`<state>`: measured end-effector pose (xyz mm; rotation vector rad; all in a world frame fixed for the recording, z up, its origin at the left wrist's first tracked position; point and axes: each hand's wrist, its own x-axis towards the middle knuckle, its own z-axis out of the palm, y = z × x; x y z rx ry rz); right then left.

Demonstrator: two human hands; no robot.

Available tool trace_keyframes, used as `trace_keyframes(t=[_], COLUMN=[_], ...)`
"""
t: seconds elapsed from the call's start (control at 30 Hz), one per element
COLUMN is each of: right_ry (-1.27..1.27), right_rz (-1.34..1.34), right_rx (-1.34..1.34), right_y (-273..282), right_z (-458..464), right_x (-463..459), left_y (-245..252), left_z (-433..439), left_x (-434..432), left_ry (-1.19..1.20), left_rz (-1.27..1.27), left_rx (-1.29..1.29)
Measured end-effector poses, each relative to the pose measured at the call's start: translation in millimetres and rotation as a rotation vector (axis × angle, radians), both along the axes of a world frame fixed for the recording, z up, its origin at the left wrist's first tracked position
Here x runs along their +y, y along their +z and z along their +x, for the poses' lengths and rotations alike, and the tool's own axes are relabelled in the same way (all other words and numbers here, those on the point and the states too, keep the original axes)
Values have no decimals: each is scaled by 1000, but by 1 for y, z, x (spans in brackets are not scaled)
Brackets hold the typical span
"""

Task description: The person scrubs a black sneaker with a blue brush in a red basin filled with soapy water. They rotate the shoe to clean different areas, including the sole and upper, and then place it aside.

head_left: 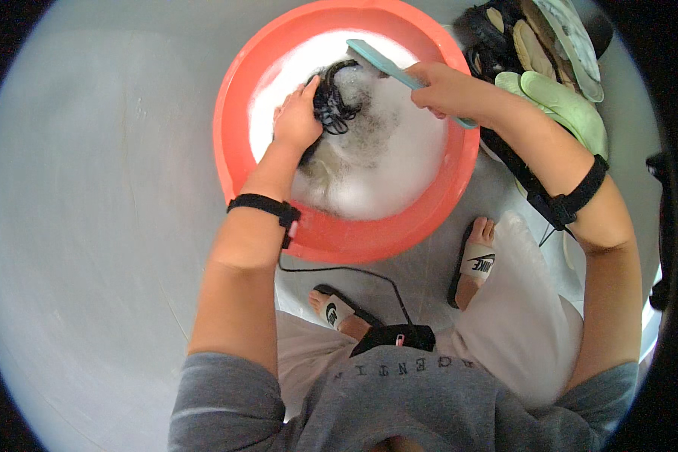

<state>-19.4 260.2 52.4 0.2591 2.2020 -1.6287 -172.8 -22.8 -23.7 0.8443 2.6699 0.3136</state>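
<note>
A round red plastic basin (344,234) holds water covered with white suds (395,152), greyish near the middle. My left hand (300,116) grips a dark, wet shoe with black laces (336,107), partly sunk in the suds at the basin's left; its lower part is hidden. My right hand (438,90) is closed around the handle of a light blue scrubbing brush (381,59) over the basin's right side. The brush head is up and to the left of that hand, above and right of the laces, its bristles facing down.
Several shoes lie right of the basin: black ones (486,34), pale green ones (565,101) and a white-edged one (576,45). My feet in slide sandals (339,311) stand on the grey floor (90,226) below the basin. A black cable (350,269) runs from my left arm strap towards my waist.
</note>
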Motion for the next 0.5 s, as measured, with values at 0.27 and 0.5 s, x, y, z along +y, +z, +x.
trace_keyframes(t=[0.27,0.5], right_ry=[191,348], right_rz=[332,756], right_rx=[156,307], right_y=[18,58], right_z=[9,26], right_x=[4,6], left_y=[-3,6], left_z=[55,22], left_x=[78,17], left_ry=[639,397], left_rz=[6,292], left_rx=[-21,66])
